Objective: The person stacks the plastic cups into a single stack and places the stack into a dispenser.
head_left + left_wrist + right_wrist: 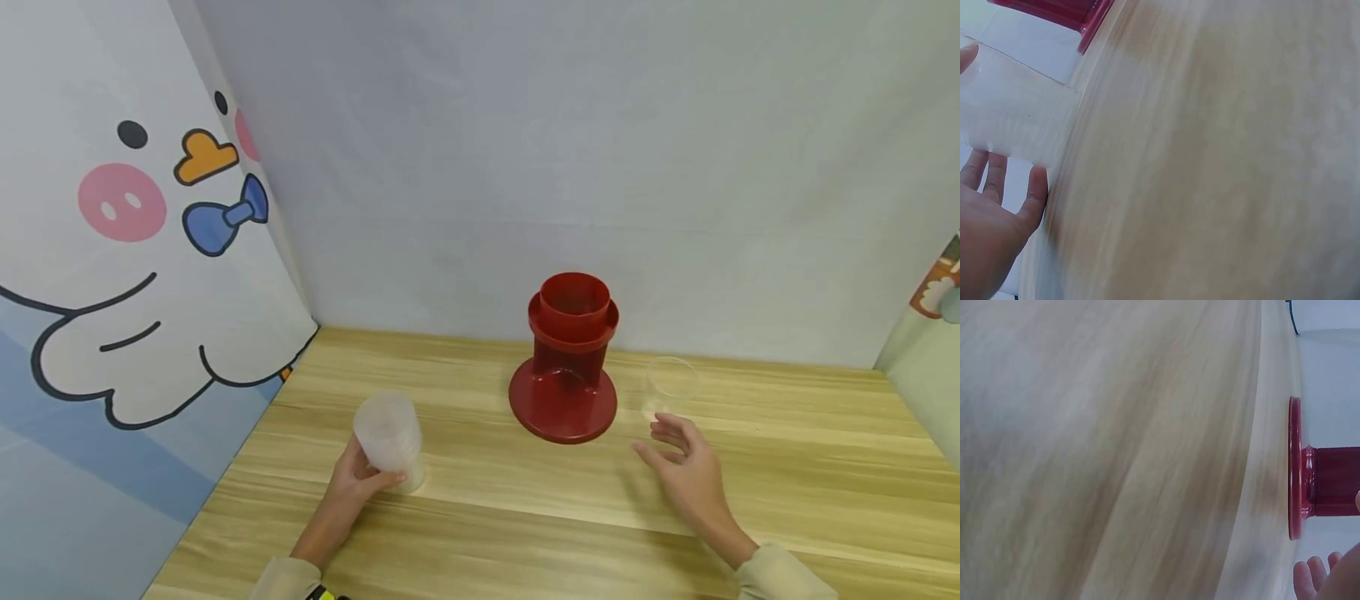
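Note:
On the left of the table, my left hand [351, 485] grips a stack of translucent plastic cups [390, 435], thumb on the near side. The stack's lower end comes right down to the wood, and the left wrist view shows fingers and thumb around the cups [1019, 103]. To the right, my right hand [693, 473] is held over the table with thumb and fingers apart and nothing between them. Just beyond its fingertips stands a single clear cup [673, 380], faint against the wood. In the right wrist view, part of the right hand [1341, 575] appears at the lower right corner.
A red cup-shaped holder [573, 329] on a wide round base stands at the back middle, between the hands. Behind the wooden table [510, 533] hangs a pale cloth [480, 167]. A cartoon-printed panel [67, 250] borders the left side.

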{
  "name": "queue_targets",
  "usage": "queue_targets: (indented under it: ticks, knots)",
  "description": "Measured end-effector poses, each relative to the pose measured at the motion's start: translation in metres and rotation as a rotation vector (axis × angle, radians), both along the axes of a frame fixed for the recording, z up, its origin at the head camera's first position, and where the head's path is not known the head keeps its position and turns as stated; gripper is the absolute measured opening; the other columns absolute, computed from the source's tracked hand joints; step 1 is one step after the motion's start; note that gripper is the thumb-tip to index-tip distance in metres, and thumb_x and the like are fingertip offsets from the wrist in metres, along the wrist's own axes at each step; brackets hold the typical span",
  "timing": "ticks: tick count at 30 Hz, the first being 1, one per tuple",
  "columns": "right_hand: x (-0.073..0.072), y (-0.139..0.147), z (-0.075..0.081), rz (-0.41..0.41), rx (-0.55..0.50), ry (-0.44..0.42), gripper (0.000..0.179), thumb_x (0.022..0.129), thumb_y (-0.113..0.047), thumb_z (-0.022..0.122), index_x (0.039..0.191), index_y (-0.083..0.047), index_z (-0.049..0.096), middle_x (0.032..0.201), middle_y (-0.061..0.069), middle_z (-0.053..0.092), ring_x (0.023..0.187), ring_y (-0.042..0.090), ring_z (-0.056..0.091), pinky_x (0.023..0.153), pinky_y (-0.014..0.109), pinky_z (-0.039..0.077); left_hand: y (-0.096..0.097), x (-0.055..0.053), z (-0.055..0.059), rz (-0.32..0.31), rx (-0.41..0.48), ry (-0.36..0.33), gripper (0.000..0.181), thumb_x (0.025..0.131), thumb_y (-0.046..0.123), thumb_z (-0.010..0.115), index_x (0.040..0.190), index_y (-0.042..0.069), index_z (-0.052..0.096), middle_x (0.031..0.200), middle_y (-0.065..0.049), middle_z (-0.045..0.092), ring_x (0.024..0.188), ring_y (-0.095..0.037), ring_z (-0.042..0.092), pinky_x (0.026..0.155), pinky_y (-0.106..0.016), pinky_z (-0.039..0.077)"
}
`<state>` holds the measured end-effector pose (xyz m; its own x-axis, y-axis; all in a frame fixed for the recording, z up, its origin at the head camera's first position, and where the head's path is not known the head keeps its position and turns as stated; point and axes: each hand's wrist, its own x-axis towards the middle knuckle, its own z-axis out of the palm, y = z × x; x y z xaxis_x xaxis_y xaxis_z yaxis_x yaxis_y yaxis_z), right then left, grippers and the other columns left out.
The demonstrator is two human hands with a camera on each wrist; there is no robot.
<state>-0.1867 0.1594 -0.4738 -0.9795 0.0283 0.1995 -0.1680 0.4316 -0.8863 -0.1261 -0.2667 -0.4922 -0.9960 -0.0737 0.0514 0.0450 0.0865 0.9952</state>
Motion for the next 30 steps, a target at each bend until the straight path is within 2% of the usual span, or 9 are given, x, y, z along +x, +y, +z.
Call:
queue_targets:
  ticks: [11,19,21,27,30]
  knots:
    - [-0.009,0.015,-0.004,-0.136,0.02,0.017,0.051,0.084,-0.018,0.074,0.123,0.004,0.049,0.115,0.019,0.057,0.106,0.028,0.055,0.077,0.01,0.044,0.001,0.0,0.002,-0.001,0.001,0.01,0.083,0.076,0.001,0.074,0.145,0.017,0.03,0.134,-0.011,0.045,0.114,-0.02,0.052,0.09,-0.032,0.045]
    - [-0.019,0.022,-0.005,-0.156,0.004,-0.018,0.066,0.083,-0.021,0.074,0.133,0.001,0.037,0.125,0.019,0.047,0.113,0.033,0.049,0.076,0.01,0.042,0.0,0.0,0.001,0.008,-0.004,0.005,0.083,0.076,0.0,0.074,0.145,0.018,0.031,0.134,-0.01,0.045,0.115,-0.019,0.051,0.089,-0.03,0.045]
    - [-0.023,0.022,-0.005,-0.163,0.01,-0.027,0.07,0.082,-0.022,0.075,0.135,-0.001,0.035,0.127,0.018,0.046,0.114,0.033,0.049,0.079,0.015,0.043,0.0,-0.001,0.0,0.008,-0.008,0.008,0.083,0.076,0.0,0.074,0.145,0.018,0.031,0.134,-0.009,0.045,0.115,-0.017,0.051,0.09,-0.03,0.045]
    - [-0.034,0.021,-0.003,-0.167,-0.008,-0.043,0.078,0.082,-0.022,0.075,0.141,-0.003,0.029,0.13,0.021,0.044,0.115,0.034,0.047,0.09,0.042,0.042,0.0,0.0,0.0,-0.004,-0.004,0.021,0.082,0.076,0.0,0.073,0.145,0.016,0.031,0.134,-0.01,0.045,0.115,-0.017,0.051,0.09,-0.031,0.045]
    - [-0.041,0.021,-0.001,-0.163,-0.004,-0.045,0.081,0.081,-0.023,0.076,0.143,-0.004,0.027,0.131,0.022,0.043,0.116,0.036,0.046,0.091,0.046,0.041,-0.001,0.0,0.0,-0.011,0.003,0.021,0.082,0.077,-0.001,0.073,0.145,0.017,0.031,0.133,-0.01,0.045,0.115,-0.018,0.052,0.09,-0.031,0.045]
